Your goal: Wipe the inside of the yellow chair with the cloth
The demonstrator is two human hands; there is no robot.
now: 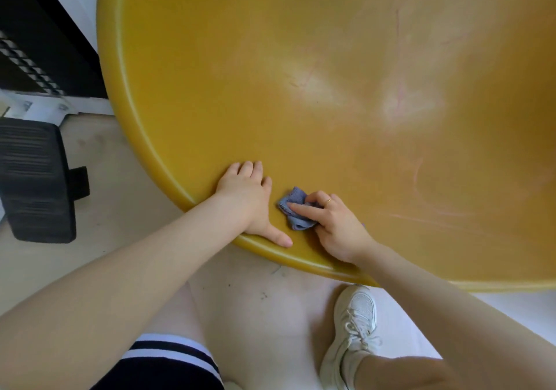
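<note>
A white lace-up sneaker (pixel 353 335) stands on the pale floor (pixel 120 197) nearest the camera. Beyond it, the left hand (pixel 251 201) lies spread, fingers straight, flat on the rounded near rim of the big glossy yellow plastic bowl-shaped chair (pixel 331 73). Just beside it, the right hand (pixel 331 224) pinches a small crumpled blue-grey cloth (pixel 293 207) against the chair's inner surface. A black ribbed footrest (pixel 33 179) sits far left.

Pale floor (pixel 126 179): yellow chair (pixel 301 58), black footrest (pixel 33 179), white sneaker (pixel 352 329).
</note>
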